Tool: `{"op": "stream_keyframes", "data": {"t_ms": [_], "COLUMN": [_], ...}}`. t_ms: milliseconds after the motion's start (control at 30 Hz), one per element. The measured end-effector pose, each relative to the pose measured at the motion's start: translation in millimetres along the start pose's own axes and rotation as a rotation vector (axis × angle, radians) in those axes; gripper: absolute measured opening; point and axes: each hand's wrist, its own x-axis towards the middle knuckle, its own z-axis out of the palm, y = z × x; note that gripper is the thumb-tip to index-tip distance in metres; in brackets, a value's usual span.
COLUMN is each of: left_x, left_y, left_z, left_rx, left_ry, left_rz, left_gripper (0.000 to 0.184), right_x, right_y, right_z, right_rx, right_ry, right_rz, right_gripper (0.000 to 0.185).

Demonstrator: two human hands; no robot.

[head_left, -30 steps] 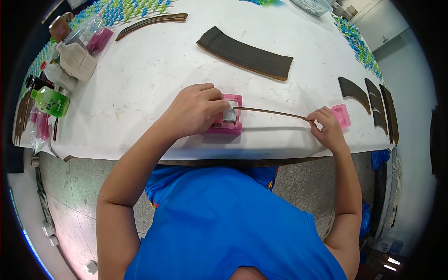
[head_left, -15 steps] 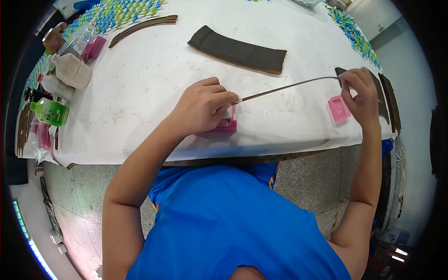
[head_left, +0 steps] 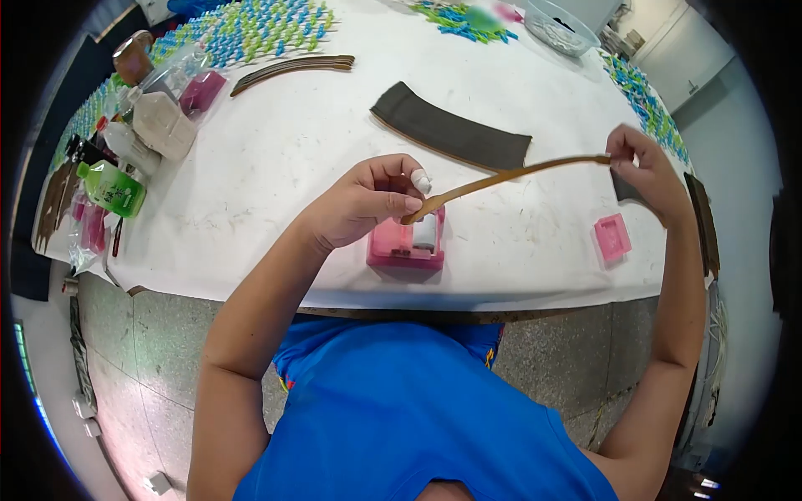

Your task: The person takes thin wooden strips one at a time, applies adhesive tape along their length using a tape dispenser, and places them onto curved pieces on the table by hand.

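Strip [head_left: 499,178]: likely light, bendy; best held by its ends. Left hand [head_left: 363,203], right hand [head_left: 650,173]: fingers holding one each.

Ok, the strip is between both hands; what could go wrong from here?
The left hand seems to hold the strip only near its end, the white-covered fingertip apart from it, so it might slip. Lowering that hand could knock the pink box. If the right hand drops, the strip might brush the dark curved piece, which it overlaps in view.
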Motion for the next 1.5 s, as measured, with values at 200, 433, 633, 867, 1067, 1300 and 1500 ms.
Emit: {"op": "stream_keyframes", "data": {"t_ms": [200, 433, 633, 867, 1067, 1300, 1500], "left_x": [-25, -59, -85, -91, -84, -57, -45], "left_y": [16, 28, 37, 50, 75, 96, 118], "left_z": [-31, -63, -95, -132, -188, -275, -309], "left_rx": [-0.237, -0.314, -0.367, -0.490, -0.603, 0.097, 1.013], "left_ry": [0.022, 0.131, 0.152, 0.221, 0.572, 1.118, 1.349], "left_rz": [0.040, 0.139, 0.240, 0.491, 0.651, 0.586, 0.238], "left_gripper": [0.018, 0.018, 0.020, 0.022, 0.029, 0.040, 0.046], "right_x": [-3, 15, 64, 142, 218, 300, 351], "right_y": [63, 19, -18, -42, -56, -67, -62], "right_z": [79, 169, 196, 216, 242, 284, 318], "right_rx": [0.851, 1.862, 1.771, 1.510, 1.343, 0.973, 0.521], "right_ry": [-0.291, -0.387, -0.066, 0.178, 0.176, 0.166, 0.272], "right_rz": [0.105, -0.067, -0.202, -0.034, 0.087, 0.155, 0.121], "right_gripper": [0.010, 0.026, 0.041, 0.018, 0.011, 0.014, 0.016]}}
